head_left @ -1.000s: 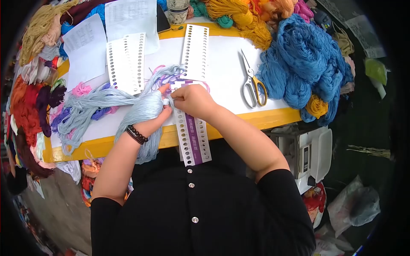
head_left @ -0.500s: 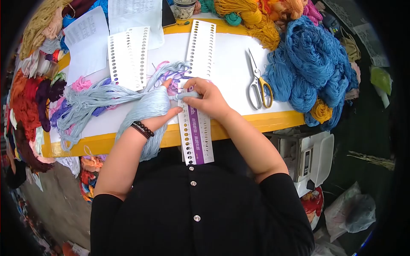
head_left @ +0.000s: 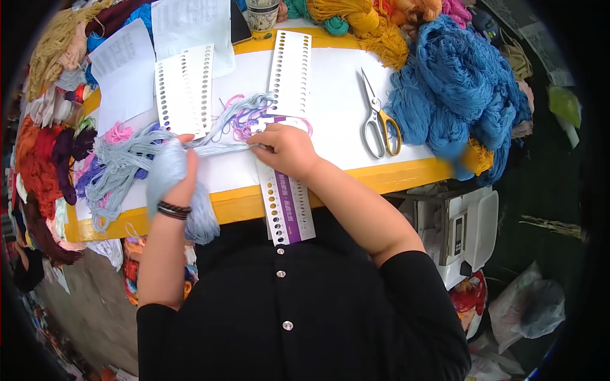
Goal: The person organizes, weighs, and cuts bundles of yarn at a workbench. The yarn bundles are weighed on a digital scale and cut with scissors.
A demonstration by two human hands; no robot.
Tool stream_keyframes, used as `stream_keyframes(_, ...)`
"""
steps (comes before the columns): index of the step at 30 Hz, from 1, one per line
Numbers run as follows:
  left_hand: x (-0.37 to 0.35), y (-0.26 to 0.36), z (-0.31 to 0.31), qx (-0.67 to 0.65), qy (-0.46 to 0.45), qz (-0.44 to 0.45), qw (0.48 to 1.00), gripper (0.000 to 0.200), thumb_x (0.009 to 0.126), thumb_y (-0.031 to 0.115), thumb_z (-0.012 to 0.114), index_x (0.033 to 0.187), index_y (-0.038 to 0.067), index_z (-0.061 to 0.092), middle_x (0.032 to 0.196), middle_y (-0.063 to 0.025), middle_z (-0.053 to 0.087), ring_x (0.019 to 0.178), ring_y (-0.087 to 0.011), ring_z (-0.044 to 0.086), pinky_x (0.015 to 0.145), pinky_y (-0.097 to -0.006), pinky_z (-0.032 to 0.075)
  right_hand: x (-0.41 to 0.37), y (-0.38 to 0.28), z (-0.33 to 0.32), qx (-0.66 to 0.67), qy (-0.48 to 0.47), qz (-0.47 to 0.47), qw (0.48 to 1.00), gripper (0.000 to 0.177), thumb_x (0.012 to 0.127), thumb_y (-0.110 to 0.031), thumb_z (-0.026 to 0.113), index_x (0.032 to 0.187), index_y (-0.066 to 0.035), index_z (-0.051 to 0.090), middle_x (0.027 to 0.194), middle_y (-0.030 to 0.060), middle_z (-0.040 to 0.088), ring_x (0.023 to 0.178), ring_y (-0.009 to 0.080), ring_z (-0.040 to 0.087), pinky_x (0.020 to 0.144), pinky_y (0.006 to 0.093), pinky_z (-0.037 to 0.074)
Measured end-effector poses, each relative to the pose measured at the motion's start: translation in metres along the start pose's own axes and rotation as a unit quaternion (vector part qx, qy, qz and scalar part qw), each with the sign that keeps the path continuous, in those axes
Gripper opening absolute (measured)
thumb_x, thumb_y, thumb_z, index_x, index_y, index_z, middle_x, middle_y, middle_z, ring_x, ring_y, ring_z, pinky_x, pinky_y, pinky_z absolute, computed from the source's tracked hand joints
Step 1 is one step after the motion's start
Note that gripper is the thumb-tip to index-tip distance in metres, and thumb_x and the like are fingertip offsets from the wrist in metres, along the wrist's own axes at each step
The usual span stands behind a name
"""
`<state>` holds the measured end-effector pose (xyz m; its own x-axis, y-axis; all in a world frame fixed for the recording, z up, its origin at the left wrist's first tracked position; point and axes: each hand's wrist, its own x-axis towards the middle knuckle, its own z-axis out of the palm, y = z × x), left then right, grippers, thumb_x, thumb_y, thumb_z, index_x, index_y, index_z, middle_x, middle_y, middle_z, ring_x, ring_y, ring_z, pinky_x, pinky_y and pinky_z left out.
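Note:
My left hand (head_left: pixel 184 185), a dark beaded bracelet at its wrist, is closed round a pale blue thread skein (head_left: pixel 165 170) at the table's front left. From it a bundle of strands runs taut to my right hand (head_left: pixel 287 147), whose fingers pinch the strands' end. Beneath my right hand lies a white and purple punched card (head_left: pixel 288 209), jutting over the table edge towards my body. More pale blue thread (head_left: pixel 121 162) lies loose on the left, and purple and pink threads (head_left: pixel 244 124) lie just beyond my right hand.
Two white punched cards, one left (head_left: pixel 184 92) and one central (head_left: pixel 290 73), lie farther back. Yellow-handled scissors (head_left: pixel 381 127) rest right of my hands, beside a large blue yarn heap (head_left: pixel 460 82). Printed sheets (head_left: pixel 121 73) and a patterned cup (head_left: pixel 262 14) are behind; a scale (head_left: pixel 460 228) stands below right.
My left hand has moved left and a little down with the skein, away from the card. The strands between my hands are now stretched long; my right hand has shifted slightly left.

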<state>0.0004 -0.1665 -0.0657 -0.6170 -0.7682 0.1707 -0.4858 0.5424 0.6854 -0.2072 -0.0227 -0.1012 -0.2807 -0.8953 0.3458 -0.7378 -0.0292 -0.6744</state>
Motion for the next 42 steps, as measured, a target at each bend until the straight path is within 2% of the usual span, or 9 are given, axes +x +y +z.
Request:
stream_keyframes(5,0.0,0.037,0.051,0.099,-0.103,0.127,0.982,0.022,0.088,0.02,0.061,0.104,0.007,0.067,0.09,-0.0114,0.066,0.088,-0.0186,0.062,0.082,-0.0308,0.047,-0.003,-0.007,-0.022,0.223,-0.095,0.166,0.956,0.024,0.077,-0.009,0.067,0.1,-0.014,0.07,0.084,0.0077,0.065,0.073,0.0246,0.062,0.065,0.0342,0.051)
stream_keyframes(10,0.002,0.029,0.049,-0.32,-0.159,-0.105,0.928,0.019,0.089,0.023,0.063,0.095,0.005,0.067,0.081,-0.0021,0.063,0.075,-0.0108,0.057,0.07,-0.0279,0.046,-0.029,-0.003,-0.061,-0.228,0.103,-0.08,0.965,0.046,0.068,0.002,0.064,0.11,-0.016,0.068,0.109,0.0097,0.064,0.096,0.0277,0.06,0.078,0.0351,0.052)
stream_keyframes(14,-0.008,0.052,0.016,-0.24,-0.134,-0.093,0.957,0.029,0.09,0.023,0.063,0.114,0.007,0.064,0.082,0.0011,0.061,0.07,-0.0072,0.054,0.063,-0.0234,0.045,-0.019,0.006,-0.063,-0.206,0.066,-0.129,0.968,0.041,0.068,-0.002,0.066,0.106,-0.016,0.069,0.11,0.0051,0.065,0.097,0.0248,0.061,0.079,0.0339,0.053)
stream_keyframes(17,-0.024,0.031,-0.028,-0.215,0.004,-0.053,0.975,0.05,0.093,0.025,0.058,0.139,0.008,0.045,0.121,-0.008,0.059,0.087,-0.0104,0.059,0.073,-0.0233,0.046,-0.003,0.016,-0.056,-0.025,0.075,0.121,0.99,0.018,0.08,-0.005,0.064,0.097,-0.007,0.07,0.092,0.0093,0.069,0.083,0.0246,0.064,0.075,0.0328,0.052)
stream_keyframes(21,-0.046,0.017,-0.111,-0.439,0.193,-0.196,0.855,0.058,0.095,0.031,0.053,0.143,0.005,0.033,0.135,-0.0087,0.051,0.107,-0.0163,0.054,0.093,-0.032,0.041,0.022,0.022,-0.063,0.123,0.097,0.369,0.916,0.019,0.085,-0.02,0.066,0.09,-0.002,0.068,0.08,0.0107,0.068,0.073,0.0266,0.065,0.069,0.0356,0.051)
stream_keyframes(25,-0.08,-0.077,-0.157,-0.725,0.216,-0.281,0.591,0.046,0.097,0.021,0.046,0.136,-0.003,0.038,0.139,-0.0152,0.047,0.121,-0.027,0.049,0.1,-0.0392,0.04,0.015,0.005,-0.048,0.036,0.178,0.282,0.942,0.019,0.085,-0.019,0.067,0.094,-0.002,0.068,0.083,0.0123,0.068,0.067,0.0184,0.063,0.062,0.0312,0.051)
stream_keyframes(26,-0.098,-0.107,-0.154,-0.744,0.059,-0.238,0.622,0.047,0.098,0.019,0.044,0.137,-0.005,0.036,0.141,-0.0181,0.043,0.13,-0.0297,0.041,0.104,-0.0419,0.038,0.014,-0.027,-0.046,-0.004,0.148,0.208,0.967,0.018,0.084,-0.018,0.068,0.094,-0.003,0.069,0.084,0.0118,0.068,0.072,0.0203,0.064,0.067,0.0316,0.051)
stream_keyframes(32,-0.113,0.052,-0.093,-0.738,-0.175,-0.144,0.636,0.061,0.096,0.028,0.046,0.144,-0.005,0.025,0.148,-0.0179,0.032,0.133,-0.0281,0.039,0.109,-0.0422,0.031,-0.019,-0.182,-0.026,0.323,-0.129,0.061,0.935,0.018,0.089,-0.016,0.064,0.098,-0.001,0.069,0.085,0.0119,0.069,0.072,0.0184,0.064,0.068,0.0295,0.05)
stream_keyframes(42,-0.127,0.082,-0.074,-0.63,-0.15,-0.107,0.754,0.048,0.096,0.012,0.047,0.139,-0.006,0.036,0.137,-0.016,0.047,0.121,-0.0205,0.05,0.103,-0.033,0.037,-0.037,-0.201,-0.023,0.327,-0.171,0.156,0.916,0.019,0.089,-0.012,0.065,0.099,0.004,0.066,0.081,0.0056,0.065,0.073,0.0061,0.056,0.064,0.0235,0.047)
